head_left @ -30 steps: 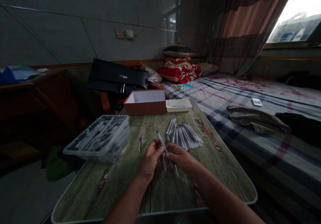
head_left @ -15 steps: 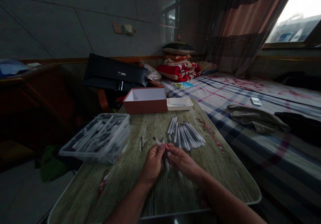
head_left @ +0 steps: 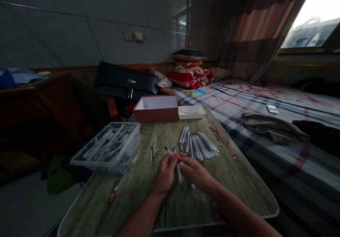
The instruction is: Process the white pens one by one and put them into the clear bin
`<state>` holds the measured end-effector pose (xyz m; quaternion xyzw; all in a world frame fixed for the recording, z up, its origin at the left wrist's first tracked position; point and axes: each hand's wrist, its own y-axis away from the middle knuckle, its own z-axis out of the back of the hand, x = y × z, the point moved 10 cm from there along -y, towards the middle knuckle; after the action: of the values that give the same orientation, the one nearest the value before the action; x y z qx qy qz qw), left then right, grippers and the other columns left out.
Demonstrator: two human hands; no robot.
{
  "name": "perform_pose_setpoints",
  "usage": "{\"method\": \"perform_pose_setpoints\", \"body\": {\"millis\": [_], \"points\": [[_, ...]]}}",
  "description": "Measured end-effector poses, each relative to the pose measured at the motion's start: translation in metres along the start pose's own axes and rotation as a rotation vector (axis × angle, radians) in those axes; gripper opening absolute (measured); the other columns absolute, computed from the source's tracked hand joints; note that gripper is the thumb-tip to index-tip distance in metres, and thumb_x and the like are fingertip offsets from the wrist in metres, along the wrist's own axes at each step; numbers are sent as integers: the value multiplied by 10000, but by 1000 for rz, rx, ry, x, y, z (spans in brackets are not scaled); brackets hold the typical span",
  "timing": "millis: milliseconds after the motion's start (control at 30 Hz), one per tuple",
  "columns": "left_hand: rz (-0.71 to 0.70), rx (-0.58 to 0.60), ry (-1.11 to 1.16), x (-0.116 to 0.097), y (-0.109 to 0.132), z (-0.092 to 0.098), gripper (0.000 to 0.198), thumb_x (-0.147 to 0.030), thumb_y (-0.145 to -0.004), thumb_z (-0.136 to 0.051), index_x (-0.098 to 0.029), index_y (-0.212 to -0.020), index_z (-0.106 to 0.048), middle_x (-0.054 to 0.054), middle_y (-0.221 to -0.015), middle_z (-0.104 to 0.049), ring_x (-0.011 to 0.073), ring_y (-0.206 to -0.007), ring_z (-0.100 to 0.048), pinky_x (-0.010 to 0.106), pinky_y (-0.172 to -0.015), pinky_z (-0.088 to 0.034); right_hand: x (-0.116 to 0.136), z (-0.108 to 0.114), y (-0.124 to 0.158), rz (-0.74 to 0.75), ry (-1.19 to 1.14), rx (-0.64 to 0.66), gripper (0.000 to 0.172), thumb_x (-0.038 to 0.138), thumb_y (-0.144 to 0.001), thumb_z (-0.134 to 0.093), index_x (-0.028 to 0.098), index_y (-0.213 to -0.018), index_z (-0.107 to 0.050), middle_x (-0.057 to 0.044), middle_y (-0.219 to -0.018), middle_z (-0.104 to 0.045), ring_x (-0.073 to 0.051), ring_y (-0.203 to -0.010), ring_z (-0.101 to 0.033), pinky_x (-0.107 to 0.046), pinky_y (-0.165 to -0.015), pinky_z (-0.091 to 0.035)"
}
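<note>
My left hand and my right hand meet over the middle of a wood-patterned folding table. Both are closed on thin white pens; one pen's dark tip pokes out above my left fingers, and another sticks out below my right hand. Just beyond my hands lies a fanned pile of white pens. A clear plastic bin full of the same pens overhangs the table's left edge.
A brown box with a white inside and a small white tray stand at the table's far end. A bed with a plaid cover runs along the right. A black monitor leans behind the table.
The pen held up at an angle in my left fingers has come down lower and flatter between both hands. My hands stay together at the same spot.
</note>
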<state>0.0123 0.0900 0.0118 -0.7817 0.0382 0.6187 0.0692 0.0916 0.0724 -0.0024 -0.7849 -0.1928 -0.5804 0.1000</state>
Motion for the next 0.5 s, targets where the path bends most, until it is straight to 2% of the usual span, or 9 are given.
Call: {"method": "perform_pose_setpoints", "body": {"millis": [100, 200, 300, 367, 500], "points": [[62, 73, 149, 5, 1, -7, 242, -421, -800, -601, -182, -799, -639, 84, -1040, -715, 243, -1070, -617, 384, -973, -430, -11, -4, 5, -152, -172, 49, 303, 476, -796, -628, 191, -844, -535, 89, -509, -368, -47, -389, -231, -182, -385, -127], [166, 109, 239, 16, 4, -13, 290, -434, -755, -649, -187, -905, -651, 91, -960, -732, 258, -1015, -647, 406, -921, -470, -14, -15, 13, -277, -340, 145, 308, 416, -753, -676, 211, -923, -521, 93, -536, -380, -41, -399, -234, -170, -409, -108], [165, 90, 250, 17, 5, -13, 271, -442, -759, -650, -192, -862, -639, 64, -806, -738, 249, -959, -669, 392, -876, -498, -14, -19, 17, -287, -333, 163, 286, 421, -766, -665, 177, -808, -520, 76, -553, -387, -39, -418, -253, -185, -413, -125], [151, 64, 267, 16, 5, -12, 256, -434, -747, -669, -191, -811, -623, 49, -763, -732, 242, -929, -679, 383, -860, -507, -19, -17, 18, -276, -282, 119, 354, 492, -789, -632, 176, -734, -482, 88, -529, -329, -37, -415, -217, -194, -409, -105], [170, -24, 323, 22, 6, -7, 295, -422, -686, -730, -179, -808, -616, 50, -800, -732, 239, -869, -693, 376, -819, -526, -23, -5, 14, -160, -151, -15, 417, 585, -766, -626, 187, -805, -507, 100, -533, -313, -37, -416, -221, -191, -409, -119]]}}
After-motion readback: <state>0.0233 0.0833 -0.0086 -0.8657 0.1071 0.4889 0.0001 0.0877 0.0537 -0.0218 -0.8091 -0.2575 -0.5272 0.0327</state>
